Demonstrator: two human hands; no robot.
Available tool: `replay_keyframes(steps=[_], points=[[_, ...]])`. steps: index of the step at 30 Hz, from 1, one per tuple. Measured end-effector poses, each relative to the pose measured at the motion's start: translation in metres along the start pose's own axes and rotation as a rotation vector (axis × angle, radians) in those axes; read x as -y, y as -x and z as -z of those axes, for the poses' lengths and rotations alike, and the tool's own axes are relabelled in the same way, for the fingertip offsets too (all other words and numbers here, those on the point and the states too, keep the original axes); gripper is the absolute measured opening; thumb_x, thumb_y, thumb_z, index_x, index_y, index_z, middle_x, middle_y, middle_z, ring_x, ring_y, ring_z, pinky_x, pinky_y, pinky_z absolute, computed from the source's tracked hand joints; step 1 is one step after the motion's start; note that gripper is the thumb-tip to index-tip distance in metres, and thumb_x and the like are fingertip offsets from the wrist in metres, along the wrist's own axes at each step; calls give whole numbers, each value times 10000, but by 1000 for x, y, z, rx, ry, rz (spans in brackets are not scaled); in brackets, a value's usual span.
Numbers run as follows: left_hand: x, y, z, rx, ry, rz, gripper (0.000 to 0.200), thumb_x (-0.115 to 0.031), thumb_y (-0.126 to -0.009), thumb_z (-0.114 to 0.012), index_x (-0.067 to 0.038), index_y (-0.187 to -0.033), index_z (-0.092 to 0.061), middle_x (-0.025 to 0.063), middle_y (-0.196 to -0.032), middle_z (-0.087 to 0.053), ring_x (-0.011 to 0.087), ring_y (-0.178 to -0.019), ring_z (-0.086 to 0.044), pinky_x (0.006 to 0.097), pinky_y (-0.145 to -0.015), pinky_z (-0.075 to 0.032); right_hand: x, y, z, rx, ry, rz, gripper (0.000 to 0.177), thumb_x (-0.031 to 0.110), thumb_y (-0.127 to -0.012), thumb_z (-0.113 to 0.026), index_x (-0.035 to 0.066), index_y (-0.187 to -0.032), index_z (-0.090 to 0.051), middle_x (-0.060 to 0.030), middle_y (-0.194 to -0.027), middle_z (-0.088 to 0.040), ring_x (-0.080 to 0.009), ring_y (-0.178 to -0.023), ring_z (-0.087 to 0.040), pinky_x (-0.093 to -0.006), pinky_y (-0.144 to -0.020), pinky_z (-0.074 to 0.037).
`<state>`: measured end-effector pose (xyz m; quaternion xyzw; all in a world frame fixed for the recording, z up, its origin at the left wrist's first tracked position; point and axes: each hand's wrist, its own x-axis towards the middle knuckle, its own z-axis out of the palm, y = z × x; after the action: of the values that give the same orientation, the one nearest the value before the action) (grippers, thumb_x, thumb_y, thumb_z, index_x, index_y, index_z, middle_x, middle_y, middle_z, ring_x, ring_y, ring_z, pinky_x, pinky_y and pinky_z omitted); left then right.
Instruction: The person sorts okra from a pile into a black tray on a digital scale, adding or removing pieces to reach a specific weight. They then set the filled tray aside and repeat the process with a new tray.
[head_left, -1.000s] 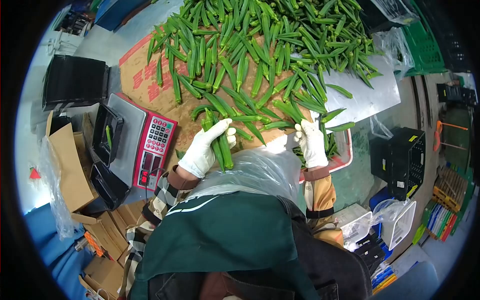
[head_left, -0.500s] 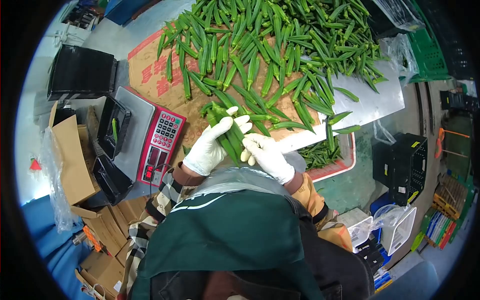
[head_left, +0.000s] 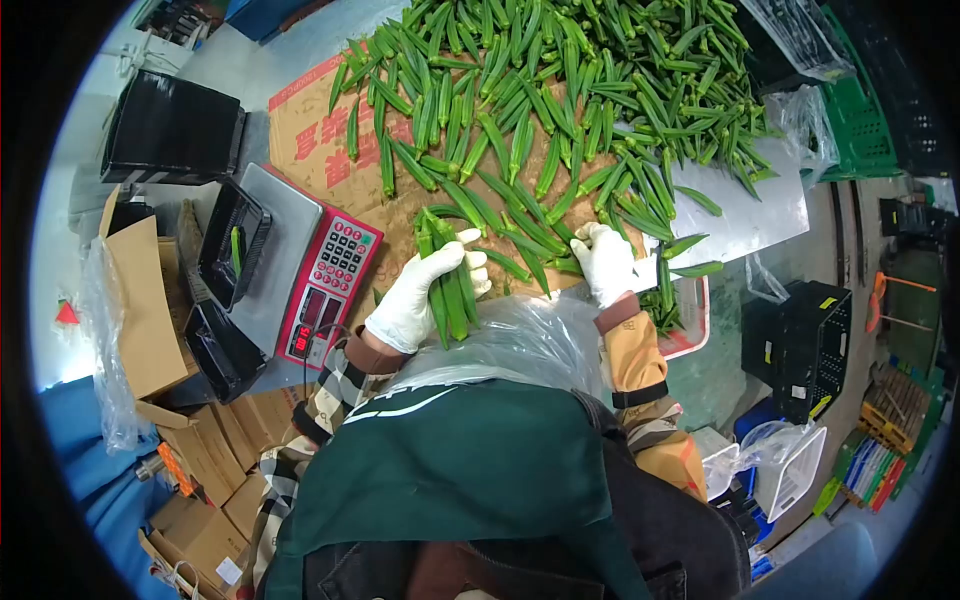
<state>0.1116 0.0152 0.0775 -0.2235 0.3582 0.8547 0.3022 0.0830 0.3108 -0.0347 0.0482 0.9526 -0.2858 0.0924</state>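
Observation:
My left hand (head_left: pixel 425 290), in a white glove, is closed around a small bunch of okra pods (head_left: pixel 452 300), which point down toward my apron. To its right my right hand (head_left: pixel 606 264), also gloved, reaches to the near edge of the loose okra pile (head_left: pixel 540 120). Its fingers are curled together at the end of an okra pod (head_left: pixel 567 266); the fingertips partly hide the contact. Under the pods lies a flattened cardboard sheet (head_left: pixel 300 140) with red print.
A red-rimmed scale (head_left: pixel 340 260) stands left, bearing a black tray (head_left: pixel 232 262) with one pod inside. Another black tray (head_left: pixel 222 352) leans beside it. Open cardboard boxes (head_left: pixel 145 310) are at far left. A white crate (head_left: pixel 690 340) of okra sits below the table's right edge; black crates (head_left: pixel 815 345) stand farther right.
My right hand has left the bunch and moved right and up to the loose pods. My left hand still holds its bunch, now turned more upright. The view has shifted slightly.

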Motion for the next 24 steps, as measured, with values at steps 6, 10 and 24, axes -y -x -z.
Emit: replay_keyframes(steps=[6, 10, 24], points=[[1, -2, 4, -17, 10, 14, 584, -263, -986, -666, -5, -1470, -465, 83, -1137, -632, 204, -995, -654, 412, -960, -560, -15, 17, 3, 35, -238, -23, 220, 116, -834, -768, 49, -1032, -701, -109, -881, -711, -227, -803, -678, -353, -748, -535], [-1, 0, 4, -21, 13, 18, 586, -267, -985, -670, -14, -1473, -466, 81, -1151, -626, 204, -1009, -652, 410, -966, -559, -2, 29, 33, 181, -809, -180, 174, 142, -975, -662, -1, -1068, -692, -6, -844, -657, -89, -734, -569, -248, -687, -475], [-3, 1, 0, 9, 28, 5, 563, -293, -1009, -627, -19, -1474, -466, 113, -1242, -619, 237, -1092, -642, 434, -1008, -539, 36, 56, 40, 610, -1970, -382, 316, 209, -1059, -562, -72, -1197, -605, 34, -678, -398, -99, -610, -368, -264, -587, -335]])
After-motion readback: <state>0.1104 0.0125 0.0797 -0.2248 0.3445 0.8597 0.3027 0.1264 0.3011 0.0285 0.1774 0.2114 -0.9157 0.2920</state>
